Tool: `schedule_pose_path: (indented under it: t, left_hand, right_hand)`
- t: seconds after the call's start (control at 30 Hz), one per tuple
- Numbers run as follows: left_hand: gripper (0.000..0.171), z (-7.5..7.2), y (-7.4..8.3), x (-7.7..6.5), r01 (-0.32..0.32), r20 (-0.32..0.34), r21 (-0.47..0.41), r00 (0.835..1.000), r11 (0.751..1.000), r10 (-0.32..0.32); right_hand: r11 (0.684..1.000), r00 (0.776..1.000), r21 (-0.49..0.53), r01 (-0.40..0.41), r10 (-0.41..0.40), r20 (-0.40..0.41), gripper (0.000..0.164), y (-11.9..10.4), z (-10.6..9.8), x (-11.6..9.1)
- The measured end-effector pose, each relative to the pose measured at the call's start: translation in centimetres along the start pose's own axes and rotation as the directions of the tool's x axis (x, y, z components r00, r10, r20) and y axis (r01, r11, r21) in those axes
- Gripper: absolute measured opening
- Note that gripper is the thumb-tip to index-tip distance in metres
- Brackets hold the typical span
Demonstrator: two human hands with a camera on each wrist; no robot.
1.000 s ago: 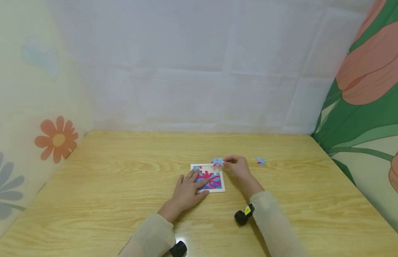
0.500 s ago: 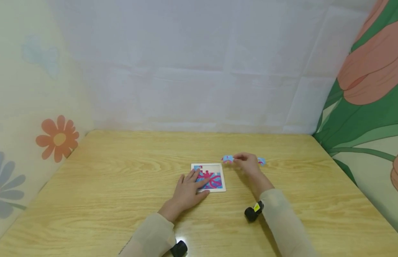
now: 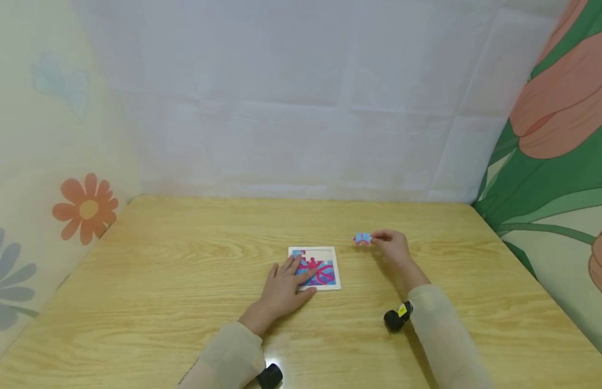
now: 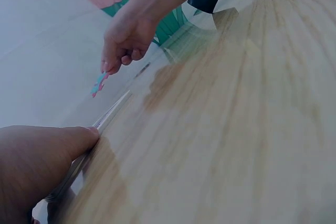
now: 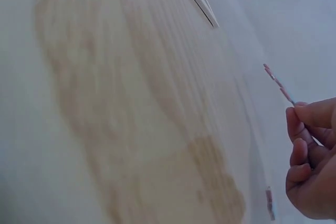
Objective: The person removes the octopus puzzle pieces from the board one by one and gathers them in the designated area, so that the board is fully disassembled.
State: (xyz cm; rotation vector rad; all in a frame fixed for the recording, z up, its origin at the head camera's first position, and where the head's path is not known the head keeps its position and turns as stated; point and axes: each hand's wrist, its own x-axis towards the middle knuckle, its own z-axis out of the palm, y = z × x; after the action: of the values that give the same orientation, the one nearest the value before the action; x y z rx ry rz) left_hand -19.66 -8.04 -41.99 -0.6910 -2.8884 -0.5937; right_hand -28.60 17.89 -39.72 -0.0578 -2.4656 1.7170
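Note:
My right hand (image 3: 394,249) pinches a blue and pink jigsaw piece (image 3: 363,238) by its right edge, above the table to the right of the puzzle. In the right wrist view this piece (image 5: 279,84) is seen edge-on between thumb and fingers. My left hand (image 3: 280,292) rests with spread, straight fingers on the left part of a white-framed jigsaw puzzle (image 3: 338,275). Pink and blue pieces fill its lower part and top left corner; a bare pale gap shows at the upper right. Another loose piece (image 5: 270,203) lies beyond my right hand, hidden in the head view.
A wood-grain table (image 3: 184,259) spreads around both hands. White cloth (image 3: 262,108) hangs along its back edge, and flower-printed sheets (image 3: 89,209) stand at either side. Black wrist cameras (image 3: 397,317) sit at both cuffs.
My right hand has carried the jigsaw piece rightward, away from the frame's upper right corner. It now covers the other loose piece in the head view. My left hand has stayed in place.

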Motion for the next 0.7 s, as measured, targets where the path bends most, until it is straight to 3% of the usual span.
schedule_pose_path:
  t: [0.17,0.4,0.7]
  left_hand:
    - [0.044,0.0,0.0,0.0,0.004,0.000,-0.003,1.000,1.000,-0.004]
    - [0.044,-0.1,0.1,0.0,-0.006,-0.004,-0.005,1.000,1.000,0.006]
    - [0.044,0.1,0.0,-0.1,-0.010,-0.014,-0.006,1.000,1.000,0.010]
  right_hand:
    - [1.000,1.000,-0.022,-0.005,0.005,-0.006,0.017,0.2,-0.7,0.1]
    - [0.995,0.996,0.033,-0.094,0.094,-0.002,0.018,0.8,-1.5,0.2]
    - [0.991,0.997,-0.111,-0.072,0.069,-0.028,0.017,0.8,-2.1,0.7]
